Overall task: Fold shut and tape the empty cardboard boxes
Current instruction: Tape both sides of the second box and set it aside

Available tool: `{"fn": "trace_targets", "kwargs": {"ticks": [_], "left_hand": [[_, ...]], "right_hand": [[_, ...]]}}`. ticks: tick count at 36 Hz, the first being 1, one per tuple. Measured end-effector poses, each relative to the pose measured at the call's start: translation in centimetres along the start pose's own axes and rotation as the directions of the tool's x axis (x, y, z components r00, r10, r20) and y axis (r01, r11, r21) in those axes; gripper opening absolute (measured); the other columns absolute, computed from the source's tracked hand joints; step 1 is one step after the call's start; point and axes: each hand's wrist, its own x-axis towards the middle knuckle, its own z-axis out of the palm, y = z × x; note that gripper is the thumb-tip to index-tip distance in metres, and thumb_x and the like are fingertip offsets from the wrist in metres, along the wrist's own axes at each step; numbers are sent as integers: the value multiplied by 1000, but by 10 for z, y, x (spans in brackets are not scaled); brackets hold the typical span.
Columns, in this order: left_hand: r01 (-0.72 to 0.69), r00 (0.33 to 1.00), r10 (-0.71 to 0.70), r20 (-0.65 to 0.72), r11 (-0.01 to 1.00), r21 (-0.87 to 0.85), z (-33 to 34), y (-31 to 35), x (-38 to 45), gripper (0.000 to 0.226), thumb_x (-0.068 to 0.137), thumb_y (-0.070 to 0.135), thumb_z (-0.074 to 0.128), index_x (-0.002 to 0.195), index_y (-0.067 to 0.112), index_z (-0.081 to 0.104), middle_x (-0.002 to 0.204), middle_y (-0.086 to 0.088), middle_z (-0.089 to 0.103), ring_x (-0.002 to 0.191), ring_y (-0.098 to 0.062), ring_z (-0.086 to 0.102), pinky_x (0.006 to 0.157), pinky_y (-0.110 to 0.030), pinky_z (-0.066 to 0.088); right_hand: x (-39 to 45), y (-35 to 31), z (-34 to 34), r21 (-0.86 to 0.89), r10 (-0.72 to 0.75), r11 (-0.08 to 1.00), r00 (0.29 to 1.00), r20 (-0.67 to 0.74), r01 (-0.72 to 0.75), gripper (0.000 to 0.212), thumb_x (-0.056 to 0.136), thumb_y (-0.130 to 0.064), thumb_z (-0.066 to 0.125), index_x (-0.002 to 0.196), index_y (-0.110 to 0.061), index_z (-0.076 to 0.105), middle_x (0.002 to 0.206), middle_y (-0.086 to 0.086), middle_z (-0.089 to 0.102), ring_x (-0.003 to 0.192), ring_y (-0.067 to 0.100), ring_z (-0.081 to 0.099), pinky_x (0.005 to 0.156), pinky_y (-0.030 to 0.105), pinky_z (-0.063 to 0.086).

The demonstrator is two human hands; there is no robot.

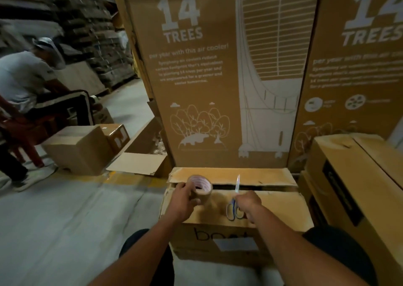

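Cardboard box [272,207] at lower centre of the frame, its two top flaps folded down with a dark gap between them. My left hand [183,200] curls its fingers around a brown tape roll [201,188] on the box top. My right hand [248,202] grips blue-handled scissors [234,209], blade pointing up the frame.

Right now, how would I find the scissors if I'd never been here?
Look below the tall "14 TREES" box to the low box. On top, the right hand holds the scissors, the only shiny blade there, pointing up.
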Motion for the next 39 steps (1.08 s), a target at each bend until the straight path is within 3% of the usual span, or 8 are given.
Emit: {"fn": "trace_targets", "kwargs": {"ticks": [7,12,17,22,27,29,35,39], "left_hand": [[59,998,-59,7,997,-45,32,-7,24,17,79,25,72,90,21,60,112,-12,57,102,-31,55,73,-30,40],[30,994,-29,101,999,-12,41,-9,28,27,85,20,69,112,21,65,145,-16,39,138,-35,34,108,-39,35],[8,996,-2,93,998,-61,35,-6,30,29,91,19,63,118,26,64,155,-11,27,144,-31,25,113,-40,26],[-13,998,21,64,992,-129,31,-2,29,27,93,23,59,119,28,64,153,-12,29,132,-30,41,105,-32,36],[-57,998,60,8,982,-183,30,7,28,27,95,22,58,121,26,63,157,-8,22,136,-27,38,106,-31,36],[-73,997,70,-22,977,-202,30,6,29,25,95,21,59,119,23,65,157,-8,24,135,-28,39,105,-30,36],[-120,989,94,-110,960,-253,28,-3,35,16,90,24,66,106,18,69,153,-9,31,136,-27,38,106,-30,34],[-147,986,122,-117,959,-241,25,-11,35,21,91,16,66,109,25,70,155,0,26,130,-18,46,98,-17,37]], "right_hand": [[25,43,16,146,205,969,979,-14,-201,20,92,-14,65,105,0,62,88,13,64,73,26,66,66,37,61],[25,41,35,143,207,972,966,-155,-186,39,91,-12,65,128,-5,55,100,19,70,69,28,70,52,37,60],[17,22,23,-311,-3,949,990,-140,-41,20,89,-18,67,97,0,67,101,13,69,79,25,68,56,30,57],[11,-6,-10,-821,-275,557,961,-40,125,24,90,-25,60,113,-19,60,116,3,62,108,23,61,79,33,48],[20,-30,-14,-738,-432,373,809,398,562,60,76,-35,76,126,-18,49,128,6,46,116,26,50,95,39,46],[21,-35,-11,-777,-500,270,772,392,569,71,75,-41,77,134,-17,46,141,5,38,124,26,46,101,40,42],[21,-37,7,-662,-699,375,667,257,649,103,72,-38,83,149,-37,14,158,-4,10,123,26,52,92,41,51],[21,-38,28,-523,-756,393,589,284,756,54,78,-30,78,127,-27,56,156,-3,22,128,22,48,98,32,45]]}}
